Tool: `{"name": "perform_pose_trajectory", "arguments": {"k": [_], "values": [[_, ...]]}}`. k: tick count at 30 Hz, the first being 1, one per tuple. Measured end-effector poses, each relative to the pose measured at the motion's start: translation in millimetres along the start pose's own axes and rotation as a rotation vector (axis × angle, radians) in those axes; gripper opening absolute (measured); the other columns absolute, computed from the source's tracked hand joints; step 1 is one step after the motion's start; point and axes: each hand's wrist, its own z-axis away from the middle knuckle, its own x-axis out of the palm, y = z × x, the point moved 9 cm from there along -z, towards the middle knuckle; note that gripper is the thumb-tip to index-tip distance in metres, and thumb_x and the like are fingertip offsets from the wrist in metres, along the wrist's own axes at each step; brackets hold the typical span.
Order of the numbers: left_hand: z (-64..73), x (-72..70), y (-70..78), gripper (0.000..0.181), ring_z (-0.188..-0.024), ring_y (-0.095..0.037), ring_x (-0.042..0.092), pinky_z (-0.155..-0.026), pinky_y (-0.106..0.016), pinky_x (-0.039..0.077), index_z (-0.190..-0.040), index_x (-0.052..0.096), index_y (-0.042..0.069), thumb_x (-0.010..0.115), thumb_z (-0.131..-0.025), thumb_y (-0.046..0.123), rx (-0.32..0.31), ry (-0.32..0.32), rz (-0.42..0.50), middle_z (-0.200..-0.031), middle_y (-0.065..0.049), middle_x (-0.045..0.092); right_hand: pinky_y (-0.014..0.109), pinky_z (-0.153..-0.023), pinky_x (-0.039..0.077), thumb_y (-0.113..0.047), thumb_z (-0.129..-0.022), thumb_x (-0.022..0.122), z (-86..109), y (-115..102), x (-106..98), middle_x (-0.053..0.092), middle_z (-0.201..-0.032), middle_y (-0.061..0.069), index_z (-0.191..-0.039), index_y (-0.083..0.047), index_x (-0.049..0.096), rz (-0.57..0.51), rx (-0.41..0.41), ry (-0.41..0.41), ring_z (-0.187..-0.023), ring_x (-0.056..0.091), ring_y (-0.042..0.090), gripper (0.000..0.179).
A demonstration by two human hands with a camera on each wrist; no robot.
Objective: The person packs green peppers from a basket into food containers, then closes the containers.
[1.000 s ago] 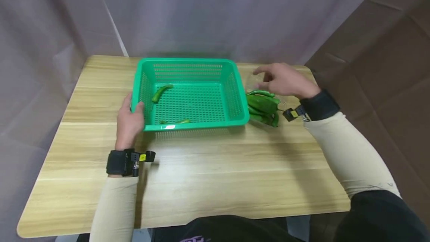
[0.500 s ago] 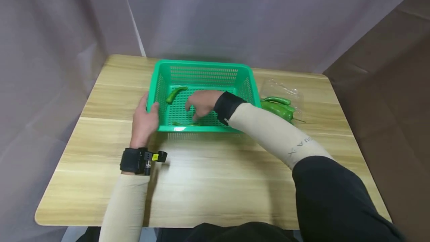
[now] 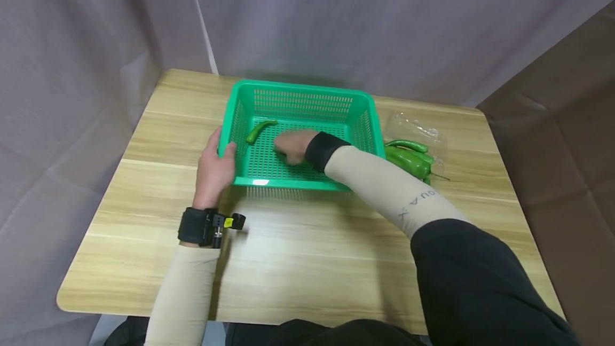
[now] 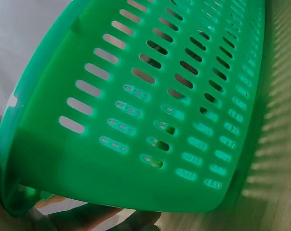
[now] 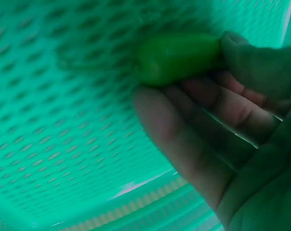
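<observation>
My left hand [image 3: 214, 172] grips the left end of a green perforated plastic basket [image 3: 307, 182], thumb over the rim and fingers outside; in the left wrist view the slotted end wall [image 4: 112, 178] hides most of them. Down inside the basket is my right hand [image 3: 294, 144], its fingertips hidden in the head view. The right wrist view shows it pinching a green chili pepper [image 5: 174, 57] between thumb and fingers, close over the mesh floor, thin stem pointing left. Another curved chili pepper [image 3: 259, 131] lies on the basket floor at the left.
Right of the basket, several green peppers [image 3: 410, 160] lie bunched with a crumpled clear plastic package [image 3: 418, 131] behind and beneath them. The wooden table [image 3: 298, 260] meets a grey curtain [image 3: 326, 25] at the back and a brown one at the right.
My right hand has come left from the peppers beside the basket into it. The small pepper by the front wall no longer shows in the head view. The left hand keeps its grip.
</observation>
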Motion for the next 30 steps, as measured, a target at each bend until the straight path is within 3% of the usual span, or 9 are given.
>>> {"name": "perform_pose_trajectory", "arguments": {"k": [4, 6, 11, 15, 18, 21, 24, 30], "values": [[2.2, -2.0, -0.3, 0.061, -0.129, -0.042, 0.058, -0.104, -0.059, 0.05, -0.168, 0.023, 0.026, 0.045, -0.111, 0.033, -0.012, -0.009, 0.0, -0.163, -0.018, 0.044, 0.03, -0.065, 0.025, -0.005, -0.102, 0.06, 4.5, 21.9, 1.1, 0.016, -0.065, -0.005, -0.063, -0.019, 0.029, -0.032, 0.082, 0.016, -0.062, 0.017, 0.013, 0.052], [2.3, -3.7, -0.2, 0.061, -0.129, -0.041, 0.058, -0.104, -0.059, 0.05, -0.168, 0.023, 0.025, 0.045, -0.111, 0.033, -0.014, -0.007, 0.0, -0.163, -0.018, 0.045, 0.029, -0.065, 0.027, -0.011, -0.104, 0.062, 5.2, 25.0, 0.8, 0.018, -0.064, -0.006, -0.063, -0.019, 0.031, -0.041, 0.092, 0.031, -0.061, 0.02, 0.012, 0.051], [-1.1, -6.5, 0.6, 0.06, -0.124, -0.04, 0.06, -0.1, -0.056, 0.051, -0.167, 0.026, 0.025, 0.045, -0.111, 0.033, -0.009, 0.001, 0.006, -0.16, -0.019, 0.048, 0.031, -0.069, 0.032, -0.005, -0.104, 0.055, 4.0, 26.4, 0.5, 0.035, -0.074, -0.003, -0.076, -0.018, 0.043, -0.044, 0.121, 0.038, -0.072, 0.035, 0.016, 0.033], [-3.1, -7.4, -0.4, 0.061, -0.123, -0.039, 0.06, -0.099, -0.055, 0.051, -0.167, 0.025, 0.024, 0.045, -0.111, 0.034, -0.017, 0.0, -0.007, -0.16, -0.019, 0.048, 0.032, -0.069, 0.031, 0.003, -0.101, 0.046, 4.4, 32.2, 4.9, 0.03, -0.078, -0.001, -0.08, -0.016, 0.039, -0.118, 0.167, -0.008, -0.072, 0.031, 0.018, 0.03], [-3.1, -8.1, -2.2, 0.061, -0.124, -0.039, 0.06, -0.1, -0.055, 0.051, -0.167, 0.024, 0.025, 0.045, -0.111, 0.034, -0.029, -0.004, -0.012, -0.161, -0.019, 0.047, 0.032, -0.069, 0.035, -0.001, -0.1, 0.057, 6.4, 36.1, 7.3, 0.034, -0.079, -0.001, -0.082, -0.014, 0.042, -0.147, 0.185, -0.007, -0.072, 0.034, 0.018, 0.026], [-3.0, -8.8, -3.5, 0.061, -0.125, -0.038, 0.059, -0.102, -0.056, 0.05, -0.168, 0.023, 0.026, 0.044, -0.111, 0.034, -0.037, -0.007, -0.01, -0.161, -0.018, 0.047, 0.034, -0.074, 0.046, -0.013, -0.095, 0.075, 8.5, 36.5, 6.3, 0.054, -0.089, 0.002, -0.098, -0.01, 0.056, -0.123, 0.176, 0.041, -0.081, 0.051, 0.019, 0.019], [-3.0, -8.0, -3.4, 0.061, -0.127, -0.039, 0.058, -0.104, -0.057, 0.049, -0.168, 0.023, 0.025, 0.045, -0.111, 0.034, -0.036, -0.01, -0.008, -0.161, -0.018, 0.047, 0.038, -0.083, 0.052, -0.021, -0.091, 0.082, 9.9, 38.1, 3.3, 0.065, -0.102, 0.007, -0.114, -0.006, 0.061, -0.136, 0.164, 0.112, -0.093, 0.06, 0.023, 0.034], [-2.6, -6.3, -2.3, 0.061, -0.124, -0.039, 0.06, -0.101, -0.056, 0.051, -0.168, 0.023, 0.027, 0.045, -0.111, 0.034, -0.04, -0.019, -0.006, -0.16, -0.018, 0.048, 0.039, -0.086, 0.056, -0.014, -0.09, 0.082, 19.3, 49.3, -12.4, 0.073, -0.106, 0.014, -0.109, 0.0, 0.072, -0.248, 0.142, 0.298, -0.093, 0.066, 0.026, 0.025]]}}
